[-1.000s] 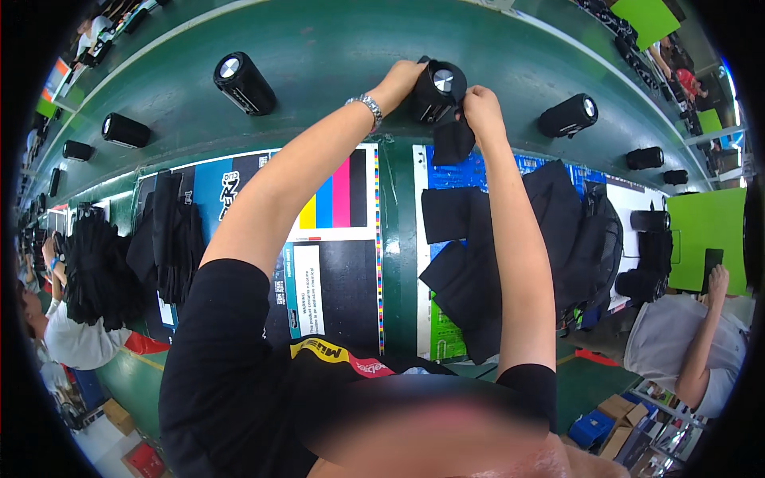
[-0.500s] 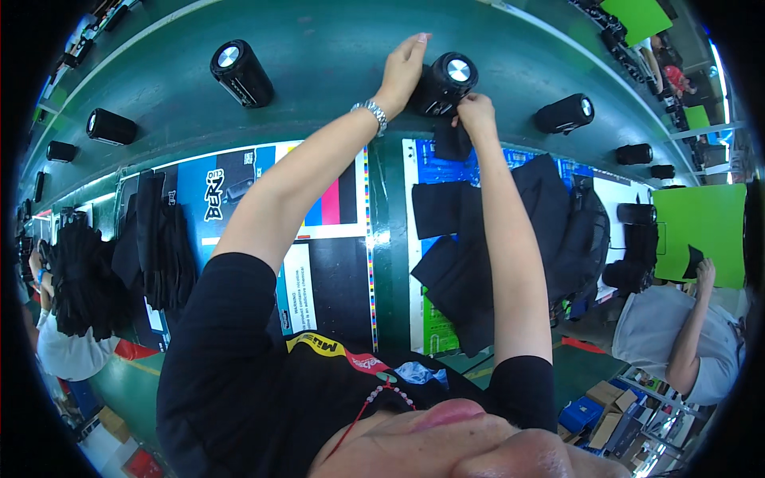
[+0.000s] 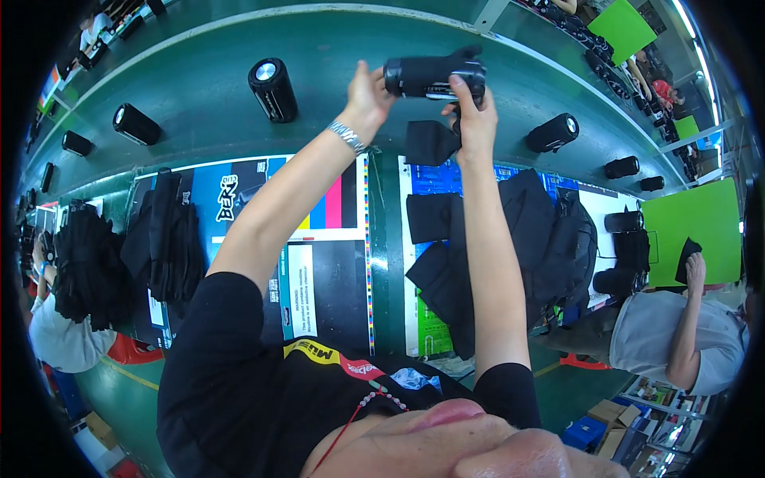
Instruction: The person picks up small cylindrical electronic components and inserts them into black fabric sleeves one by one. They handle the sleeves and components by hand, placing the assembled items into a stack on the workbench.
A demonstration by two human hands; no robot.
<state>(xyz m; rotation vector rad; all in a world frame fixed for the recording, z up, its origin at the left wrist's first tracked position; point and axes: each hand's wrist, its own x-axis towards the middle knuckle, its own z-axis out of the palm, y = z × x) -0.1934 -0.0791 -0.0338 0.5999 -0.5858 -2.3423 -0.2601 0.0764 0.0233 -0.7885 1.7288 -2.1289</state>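
Across the green conveyor belt [image 3: 207,119] in front of me, black cylinder speakers stand in a curved row: one [image 3: 272,88] just left of my hands, another [image 3: 135,123] further left, one lying on its side [image 3: 552,132] to the right, and smaller ones trailing off toward both edges. Below the belt, two printed cardboard sheets lie flat on the bench. On the left sheet [image 3: 319,239] I see blue, black and white panels with a block of yellow, pink and blue colour bars; the right sheet [image 3: 430,327] is blue with a green patch near its lower edge and is mostly covered by a heap of black fabric pouches [image 3: 518,239]. More black pouches [image 3: 167,239] are piled at the left end. A bright green rectangular board [image 3: 693,231] sits at the far right, beside a seated person in a pale shirt.

I hold a black cylinder speaker [image 3: 434,76] sideways in the air above the belt, at the top centre of view. My left hand [image 3: 368,92] cups its left end, fingers curled around the cap. My right hand [image 3: 472,107] grips the right part from below, fingers closed around it, and a small black pouch [image 3: 430,142] hangs just beneath.
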